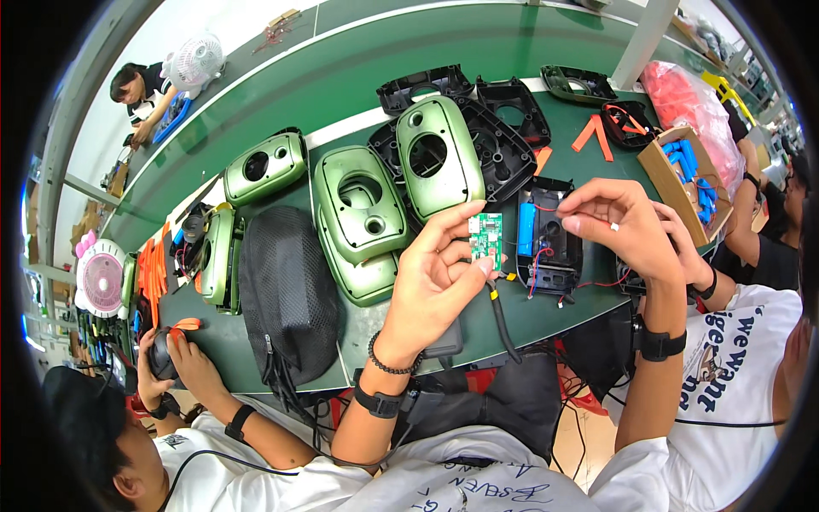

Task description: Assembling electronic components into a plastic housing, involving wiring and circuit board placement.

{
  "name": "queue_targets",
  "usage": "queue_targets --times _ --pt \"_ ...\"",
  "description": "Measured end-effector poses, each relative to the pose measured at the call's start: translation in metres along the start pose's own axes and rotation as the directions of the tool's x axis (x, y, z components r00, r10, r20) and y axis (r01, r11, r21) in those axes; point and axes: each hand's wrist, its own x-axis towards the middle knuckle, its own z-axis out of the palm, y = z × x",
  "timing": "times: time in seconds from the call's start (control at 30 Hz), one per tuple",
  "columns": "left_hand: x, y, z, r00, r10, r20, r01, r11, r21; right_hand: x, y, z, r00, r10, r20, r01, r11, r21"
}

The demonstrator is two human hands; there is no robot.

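My left hand holds a small green circuit board upright between thumb and fingers. To its right, an open black plastic housing lies on the bench with a blue cylindrical battery inside and thin red wires around it. Above that housing, my right hand is closed in a pinch, its fingertips on a thin red wire. A small white connector shows beside the right fingers. Below the board, a black cable with a yellow band hangs at the bench edge.
Green housing shells and black shells cover the middle of the green bench. A black mesh case lies left. At right stands a cardboard box of blue batteries. Co-workers sit on both sides, one handling a dark part.
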Motion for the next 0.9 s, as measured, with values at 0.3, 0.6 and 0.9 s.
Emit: queue_targets --times 0.3,0.6,0.9 --pt "0.002 0.002 0.004 0.999 -0.018 -0.027 0.018 1.000 0.019 0.003 -0.010 0.032 0.980 -0.099 -0.175 0.138 0.965 0.224" --pt "0.004 -0.001 0.005 0.997 -0.010 -0.076 0.012 1.000 0.028 -0.018 -0.013 0.067 0.807 -0.585 -0.081 0.399 0.642 -0.654" --pt "0.004 -0.003 0.005 0.998 -0.020 -0.059 0.023 0.999 0.042 -0.017 0.000 0.072 0.813 -0.580 -0.049 0.414 0.636 -0.652"
